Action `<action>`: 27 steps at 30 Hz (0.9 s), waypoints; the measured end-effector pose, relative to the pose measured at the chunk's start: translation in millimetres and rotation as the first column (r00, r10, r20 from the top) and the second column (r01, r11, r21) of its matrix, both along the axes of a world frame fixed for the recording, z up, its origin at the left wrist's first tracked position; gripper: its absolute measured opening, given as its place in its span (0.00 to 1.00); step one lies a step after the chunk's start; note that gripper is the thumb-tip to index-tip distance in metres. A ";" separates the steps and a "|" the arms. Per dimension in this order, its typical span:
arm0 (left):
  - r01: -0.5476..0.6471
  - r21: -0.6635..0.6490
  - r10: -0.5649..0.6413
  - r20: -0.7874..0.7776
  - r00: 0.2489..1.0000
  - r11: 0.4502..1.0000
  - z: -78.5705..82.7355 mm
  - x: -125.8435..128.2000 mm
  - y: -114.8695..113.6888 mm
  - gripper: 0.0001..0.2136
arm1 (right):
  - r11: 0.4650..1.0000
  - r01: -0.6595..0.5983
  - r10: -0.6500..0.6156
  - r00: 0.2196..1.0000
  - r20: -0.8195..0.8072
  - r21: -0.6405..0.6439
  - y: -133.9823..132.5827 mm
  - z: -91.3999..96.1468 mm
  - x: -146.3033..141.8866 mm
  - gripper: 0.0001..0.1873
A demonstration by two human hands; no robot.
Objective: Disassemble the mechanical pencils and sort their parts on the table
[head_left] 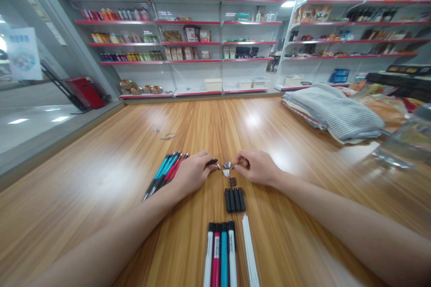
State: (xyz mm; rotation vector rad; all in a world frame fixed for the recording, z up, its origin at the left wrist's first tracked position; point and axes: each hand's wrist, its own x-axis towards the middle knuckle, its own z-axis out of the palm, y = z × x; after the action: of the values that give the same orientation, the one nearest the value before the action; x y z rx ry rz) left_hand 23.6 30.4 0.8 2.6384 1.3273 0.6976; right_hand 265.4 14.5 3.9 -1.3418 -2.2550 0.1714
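Note:
My left hand (197, 168) is closed on a black pen part (212, 161), with a small silver tip (218, 167) just beyond its fingertips. Opposite it, the thumb and fingers of my right hand (256, 167) are pinched at the edge of a fan of silver pen tips (228, 165); what they hold is hidden. Small white pieces (226, 173) and little black pieces (233, 182) lie just below. Nearer me come a row of black grips (235, 200), several pen barrels (220, 251) in white, pink and blue, and thin white refills (249, 251).
Assembled blue and pink pens (164, 172) lie beside my left wrist. A thin loop (168, 136) rests farther off on the wooden table (111, 152). Folded striped cloth (336, 110) and a clear container (409, 139) stand at right. Stocked shelves (188, 43) line the back.

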 end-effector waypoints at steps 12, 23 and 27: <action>-0.022 0.020 0.022 -0.012 1.000 1.000 -2.9 6.7 -3.4 0.10 | 1.000 0.011 -0.011 1.000 0.010 0.012 0.8 -1.1 -2.0 0.06; -0.025 0.030 0.026 -0.026 0.999 0.999 -1.7 11.7 -6.8 0.11 | 1.000 0.017 -0.017 1.000 0.017 0.010 0.4 1.4 -3.5 0.05; -0.032 0.025 0.033 -0.022 0.999 0.999 -0.8 12.6 -7.9 0.11 | 1.000 0.012 -0.012 1.000 0.007 0.011 0.0 1.1 -3.7 0.05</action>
State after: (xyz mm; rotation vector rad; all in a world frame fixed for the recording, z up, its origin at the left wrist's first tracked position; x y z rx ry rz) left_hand 36.2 22.5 0.0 2.6569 1.3795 0.6956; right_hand 261.8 14.5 4.9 -1.3520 -2.2502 0.1509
